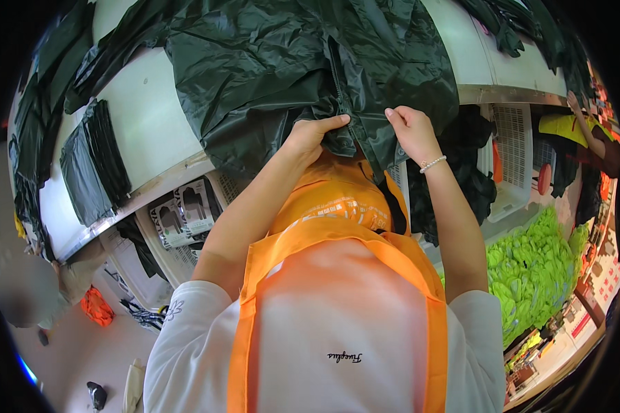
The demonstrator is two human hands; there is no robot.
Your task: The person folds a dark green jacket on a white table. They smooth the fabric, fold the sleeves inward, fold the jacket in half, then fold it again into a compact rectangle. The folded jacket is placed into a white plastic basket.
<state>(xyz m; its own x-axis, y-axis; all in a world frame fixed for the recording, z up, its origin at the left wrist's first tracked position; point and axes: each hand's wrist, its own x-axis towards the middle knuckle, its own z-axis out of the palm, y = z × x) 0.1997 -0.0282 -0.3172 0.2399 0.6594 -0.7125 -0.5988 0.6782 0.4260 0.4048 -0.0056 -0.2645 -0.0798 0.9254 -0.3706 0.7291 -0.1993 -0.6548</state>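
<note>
At the far left, dark green, glossy lengths of limp fabric [41, 131] trail along the pale, smooth-topped table [148, 96], creased into long soft folds. Just right of them, a stack of folded dark green sheets [95, 165], flat and roughly rectangular, lies at the table's edge, its layers showing as parallel ridges. Below, on the floor, sits a crumpled orange-red bundle [97, 307].

Under the table edge stands a white plastic crate with slatted walls [179, 263]; in it lie shiny black-and-white printed packets [183, 212].

At the centre, the dark green coated-fabric garment [255, 76], wrinkled and shiny, spreads over the table and drapes off its near edge in front of the person's orange apron [327, 199]. A toothed zipper strip [338, 79] runs down it. The left hand [308, 140] grips the garment beside this strip, thumb laid straight across the cloth. The right hand [415, 134], a beaded bracelet at its wrist, pinches the garment's cloth between thumb and forefinger.

Farther right, black crumpled cloth [470, 175] hangs beside a white lattice-walled plastic crate [514, 148]. Below it spreads a heap of bright lime-green, ruffled material [530, 268]. A co-worker's arm [588, 127] reaches up near yellow cloth [559, 129].
</note>
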